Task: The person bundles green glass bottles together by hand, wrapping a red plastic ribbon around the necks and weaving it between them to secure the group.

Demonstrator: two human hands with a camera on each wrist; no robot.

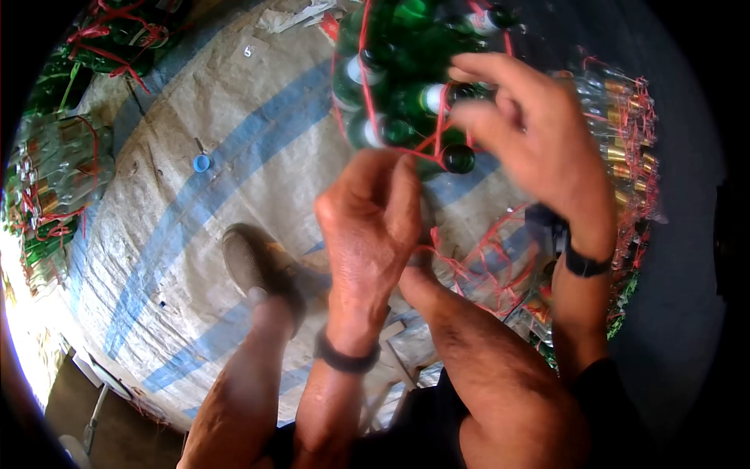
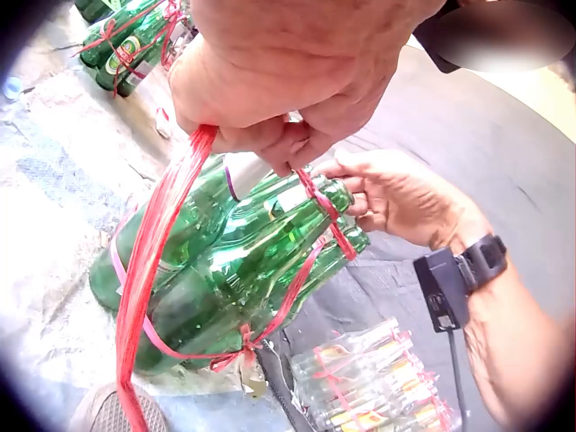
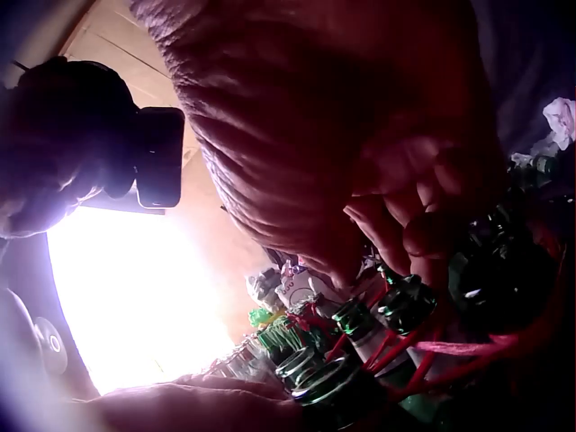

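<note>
A bundle of green glass bottles (image 2: 202, 288) stands on the sheet before my feet, red plastic string wound round its sides and necks. My left hand (image 1: 367, 211) is at the near side of the bundle and pinches a red string (image 2: 148, 288). In the left wrist view that string hangs in a flat strand past the bottles toward a shoe. My right hand (image 1: 539, 133) is at the bundle's right side, blurred in the head view, its fingers loosely bent beside the bottle necks (image 2: 337, 196). Part of the left fingertips is hidden behind the hand itself.
Clear bottles (image 1: 625, 156) bound with red string lie at the right. Loose red string (image 1: 492, 266) is heaped near my right foot. More tied bottles (image 1: 58, 172) stand at the left. A blue cap (image 1: 201, 163) lies on the striped sheet (image 1: 258, 133), near my left shoe (image 1: 254, 254).
</note>
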